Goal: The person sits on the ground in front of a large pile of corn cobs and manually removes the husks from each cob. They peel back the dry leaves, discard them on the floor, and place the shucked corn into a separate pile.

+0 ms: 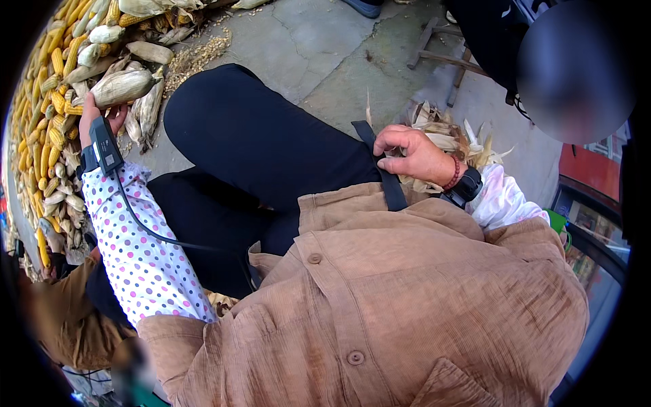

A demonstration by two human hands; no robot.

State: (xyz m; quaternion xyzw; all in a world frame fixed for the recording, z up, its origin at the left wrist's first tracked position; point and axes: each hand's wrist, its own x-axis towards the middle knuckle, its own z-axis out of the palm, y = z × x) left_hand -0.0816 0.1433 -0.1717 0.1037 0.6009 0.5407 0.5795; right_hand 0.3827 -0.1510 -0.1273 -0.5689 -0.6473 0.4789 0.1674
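My left hand (92, 118) is at the edge of a corn heap (56, 109), with its fingers around the lower end of an ear of corn in its pale dry husk (122, 87). The husk still covers the whole visible side of that ear. My right hand (418, 155) is over my right thigh, fingers curled and thumb near the forefinger. Its fingertips are at a black strap (390, 185) that runs across the thigh; whether they grip it is unclear. Behind this hand lie loose corn husks (447, 133).
Loose kernels (201, 57) are scattered on the concrete floor (315, 46) beside the heap. A wooden frame (452, 61) stands at the upper right, near a person in dark clothes (483, 40). Another person in a brown garment (76, 320) is at lower left. A cable (147, 231) runs along my left sleeve.
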